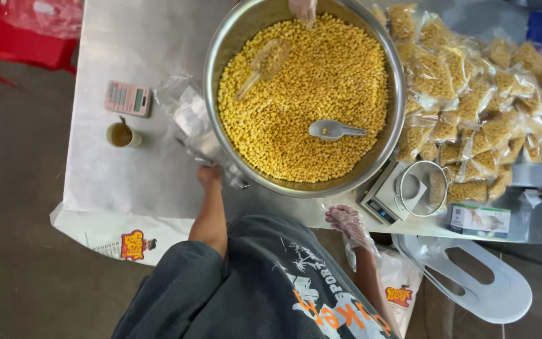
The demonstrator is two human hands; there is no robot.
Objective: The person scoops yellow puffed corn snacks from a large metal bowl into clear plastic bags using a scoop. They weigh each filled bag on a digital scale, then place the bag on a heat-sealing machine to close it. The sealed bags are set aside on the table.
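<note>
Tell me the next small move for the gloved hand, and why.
Probably reach the right hand forward for the grey scoop lying in the bowl. That hand is gloved and empty at the table edge, the scoop lies free on the yellow snacks, and the left hand rests on the clear bags.

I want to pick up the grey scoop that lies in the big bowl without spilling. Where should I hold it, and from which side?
Grip the grey scoop by its narrow handle, which points toward the scale side of the metal bowl. The gloved right hand is nearer that side. The handle lies free on the yellow kernels, while the cup end holds a few, so lifting level seems best.
</note>
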